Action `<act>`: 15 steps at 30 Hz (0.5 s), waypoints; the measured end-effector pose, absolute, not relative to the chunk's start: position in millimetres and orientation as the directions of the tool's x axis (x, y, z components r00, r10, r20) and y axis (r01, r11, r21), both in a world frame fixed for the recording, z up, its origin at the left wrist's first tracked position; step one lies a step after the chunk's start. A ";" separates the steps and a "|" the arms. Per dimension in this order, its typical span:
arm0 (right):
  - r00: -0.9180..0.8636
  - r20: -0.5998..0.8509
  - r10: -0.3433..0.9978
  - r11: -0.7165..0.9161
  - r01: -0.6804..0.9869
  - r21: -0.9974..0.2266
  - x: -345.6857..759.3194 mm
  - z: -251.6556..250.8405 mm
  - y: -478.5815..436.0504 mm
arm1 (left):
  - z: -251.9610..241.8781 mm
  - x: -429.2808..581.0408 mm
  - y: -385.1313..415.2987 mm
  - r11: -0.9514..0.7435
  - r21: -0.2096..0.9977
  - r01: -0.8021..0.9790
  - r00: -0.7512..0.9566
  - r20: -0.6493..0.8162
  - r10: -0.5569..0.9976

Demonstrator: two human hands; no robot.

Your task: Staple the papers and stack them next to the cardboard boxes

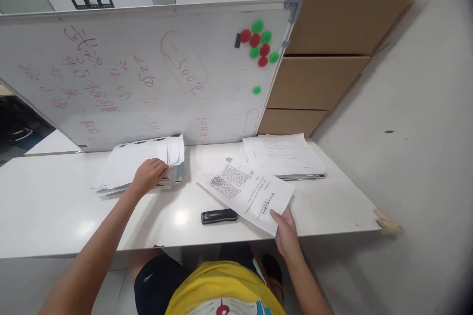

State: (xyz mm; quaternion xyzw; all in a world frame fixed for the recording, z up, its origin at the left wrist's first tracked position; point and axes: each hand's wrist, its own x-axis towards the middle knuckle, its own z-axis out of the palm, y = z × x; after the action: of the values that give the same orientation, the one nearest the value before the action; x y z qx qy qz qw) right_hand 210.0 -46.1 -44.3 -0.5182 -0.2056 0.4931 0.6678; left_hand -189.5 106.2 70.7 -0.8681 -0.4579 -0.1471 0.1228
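My right hand point(287, 232) grips the lower right corner of a printed paper sheet point(240, 192), thumb on top. The sheet is tilted above the table and carries a dense text block, a round emblem and a small square code. My left hand point(151, 174) is at the near right corner of a thick stack of papers point(127, 162), its fingers curled together on the sheets' edge. Some corners beside those fingers are bent up. A black stapler point(219, 216) lies on the table between my hands, its right end close to the held sheet.
A second paper pile point(291, 155) lies at the back right of the white table point(170, 226). Behind stands a whiteboard point(218, 69) with red handwriting and several round magnets point(257, 25). Cardboard boxes point(325, 81) are stacked at the right, near a wall point(417, 123).
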 end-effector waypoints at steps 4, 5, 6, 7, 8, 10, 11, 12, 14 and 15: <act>0.401 -0.254 0.880 -0.040 -0.470 -0.882 212.8 -44.6 -45.8 | 66.0 -183.6 103.8 -0.508 0.088 0.857 0.451 0.350 0.821; 0.393 -0.254 0.884 -0.042 -0.475 -0.879 213.6 -45.4 -45.6 | 65.8 -182.2 103.2 -0.462 0.143 0.875 0.388 0.361 0.848; 0.388 -0.251 0.887 -0.040 -0.477 -0.878 214.2 -46.2 -45.5 | 66.9 -180.4 102.9 -0.411 0.193 0.891 0.316 0.388 0.866; 0.388 -0.244 0.889 -0.033 -0.478 -0.878 214.5 -46.8 -45.3 | 69.9 -178.3 103.2 -0.373 0.229 0.899 0.251 0.428 0.868; 0.393 -0.238 0.888 -0.024 -0.477 -0.878 214.6 -47.2 -45.0 | 75.1 -175.8 104.1 -0.356 0.246 0.901 0.208 0.474 0.855; 0.410 -0.230 0.883 -0.009 -0.474 -0.880 214.3 -46.9 -44.7 | 93.4 -169.8 108.1 -0.365 0.253 0.896 0.170 0.563 0.809; 0.414 -0.230 0.881 -0.008 -0.473 -0.881 214.0 -46.1 -44.5 | 106.2 -166.5 111.1 -0.371 0.260 0.891 0.151 0.602 0.784; 0.417 -0.232 0.879 -0.008 -0.472 -0.882 213.8 -45.0 -44.5 | 120.9 -163.4 114.4 -0.367 0.282 0.886 0.115 0.634 0.765; 0.422 -0.242 0.874 -0.017 -0.470 -0.882 213.4 -42.1 -44.8 | 152.0 -157.9 121.4 -0.313 0.386 0.868 -0.050 0.695 0.717; 0.425 -0.249 0.870 -0.023 -0.470 -0.882 213.2 -40.5 -45.1 | 166.3 -155.6 124.7 -0.281 0.439 0.853 -0.147 0.720 0.678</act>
State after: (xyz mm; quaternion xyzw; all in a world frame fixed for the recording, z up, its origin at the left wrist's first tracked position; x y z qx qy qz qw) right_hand 213.2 -45.1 -40.5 -0.5120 -0.1952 0.4994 0.6711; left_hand -155.6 124.7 166.3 -0.6465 -0.5923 -0.4719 0.0928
